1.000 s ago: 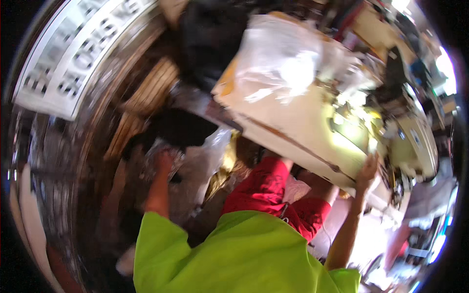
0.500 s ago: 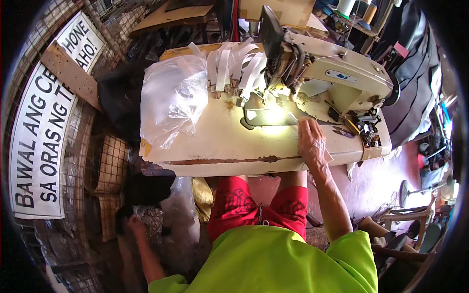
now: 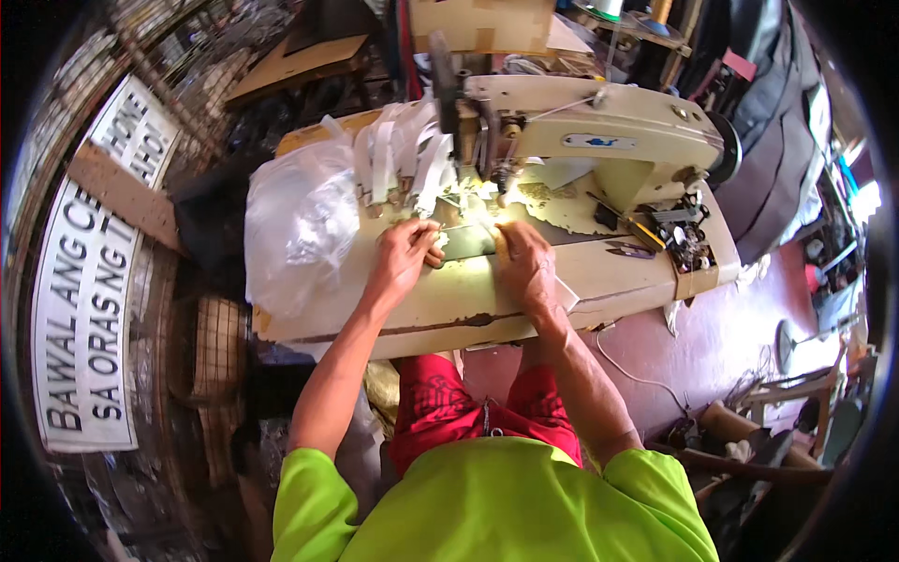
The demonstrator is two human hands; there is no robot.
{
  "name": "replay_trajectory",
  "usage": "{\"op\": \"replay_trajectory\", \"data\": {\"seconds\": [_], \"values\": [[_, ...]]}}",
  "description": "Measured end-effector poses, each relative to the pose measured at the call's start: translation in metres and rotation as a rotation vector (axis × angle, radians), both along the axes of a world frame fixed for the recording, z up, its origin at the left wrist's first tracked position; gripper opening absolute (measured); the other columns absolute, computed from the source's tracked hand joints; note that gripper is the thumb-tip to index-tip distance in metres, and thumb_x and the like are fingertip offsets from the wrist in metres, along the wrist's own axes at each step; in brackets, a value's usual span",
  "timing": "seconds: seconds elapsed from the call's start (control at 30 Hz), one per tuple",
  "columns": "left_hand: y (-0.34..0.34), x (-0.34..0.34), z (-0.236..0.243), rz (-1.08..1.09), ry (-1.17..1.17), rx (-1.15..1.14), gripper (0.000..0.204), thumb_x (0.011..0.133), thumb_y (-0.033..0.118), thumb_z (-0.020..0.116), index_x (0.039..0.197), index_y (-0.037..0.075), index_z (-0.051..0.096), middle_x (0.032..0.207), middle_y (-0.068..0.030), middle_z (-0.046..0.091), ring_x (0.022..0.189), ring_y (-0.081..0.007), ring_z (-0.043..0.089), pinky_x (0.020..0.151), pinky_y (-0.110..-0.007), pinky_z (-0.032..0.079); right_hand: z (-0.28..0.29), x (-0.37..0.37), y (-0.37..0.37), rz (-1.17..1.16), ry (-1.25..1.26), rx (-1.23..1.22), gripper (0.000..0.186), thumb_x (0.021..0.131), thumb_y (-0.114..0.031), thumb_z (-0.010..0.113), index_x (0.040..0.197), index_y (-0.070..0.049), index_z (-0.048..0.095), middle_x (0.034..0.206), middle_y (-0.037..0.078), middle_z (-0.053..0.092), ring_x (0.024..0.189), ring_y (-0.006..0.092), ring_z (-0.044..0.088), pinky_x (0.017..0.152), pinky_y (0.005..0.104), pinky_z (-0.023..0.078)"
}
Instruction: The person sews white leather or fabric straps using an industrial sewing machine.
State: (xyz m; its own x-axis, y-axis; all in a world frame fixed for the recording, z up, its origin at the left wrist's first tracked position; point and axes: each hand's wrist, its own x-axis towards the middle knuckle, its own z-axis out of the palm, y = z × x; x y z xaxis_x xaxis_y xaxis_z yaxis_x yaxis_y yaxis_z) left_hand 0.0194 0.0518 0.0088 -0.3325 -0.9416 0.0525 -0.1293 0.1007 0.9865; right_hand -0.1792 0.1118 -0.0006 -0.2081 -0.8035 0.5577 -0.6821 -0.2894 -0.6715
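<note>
- Left hand point(image 3: 403, 253): over the tabletop, wrist bent inward, fingers curled; thumb and forefinger pinch a small pale piece point(image 3: 440, 241), at the left edge of the dark plate point(image 3: 466, 244) between the hands.
- Right hand point(image 3: 527, 267): fingers together, pointing forward to the lit needle area; glare hides the tips, cannot tell whether they grip anything. White flat piece point(image 3: 567, 294) just beside its wrist.
- Forearms reach up from lime-green sleeves, converging; hands near each other, apart.
- Half a second ago the left hand hung low, off the table; now up at the work. Right hand now nearer the needle.
- Beyond the hands: sewing machine point(image 3: 660, 108), its arm bearing a pale label point(image 3: 599, 141) with blue emblem; lettering too small to read.
- Left of left hand: white straps point(image 3: 382, 164) with metal fittings, then clear plastic bag point(image 3: 295, 211).
- Right of right hand: thread snips point(image 3: 631, 250), parts tray point(image 3: 695, 281).
- Far left: white sign point(image 3: 122, 412), bold black capitals, legible, partly crossed by a brown board point(image 3: 122, 192).
</note>
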Motion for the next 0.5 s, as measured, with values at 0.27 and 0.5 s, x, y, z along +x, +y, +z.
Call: {"op": "replay_trajectory", "data": {"seconds": [0.27, 0.5], "values": [[-0.019, -0.048, -0.03, 0.084, -0.324, -0.399, 0.017, 0.094, 0.019, 0.059, 0.102, 0.005, 0.064, 0.079, -0.0051, 0.065, 0.062, -0.0112, 0.059, 0.06, -0.028, 0.048, -0.007, -0.003, -0.006, 0.013, 0.095, 0.07, 0.015, 0.085, -0.017, 0.063, 0.092, -0.004, 0.061, 0.083, 0.016, 0.063, 0.082, 0.0352, 0.062, 0.072, 0.0444, 0.049], [-0.002, -0.046, -0.014, 0.04, -0.528, -0.58, 0.019, 0.094, 0.013, 0.054, 0.111, 0.005, 0.054, 0.098, -0.017, 0.066, 0.088, -0.0351, 0.065, 0.076, -0.043, 0.051, -0.01, 0.0, -0.008, 0.003, 0.141, 0.024, 0.014, 0.083, -0.016, 0.064, 0.089, -0.004, 0.061, 0.083, 0.015, 0.062, 0.08, 0.0352, 0.06, 0.072, 0.0449, 0.049]]}}
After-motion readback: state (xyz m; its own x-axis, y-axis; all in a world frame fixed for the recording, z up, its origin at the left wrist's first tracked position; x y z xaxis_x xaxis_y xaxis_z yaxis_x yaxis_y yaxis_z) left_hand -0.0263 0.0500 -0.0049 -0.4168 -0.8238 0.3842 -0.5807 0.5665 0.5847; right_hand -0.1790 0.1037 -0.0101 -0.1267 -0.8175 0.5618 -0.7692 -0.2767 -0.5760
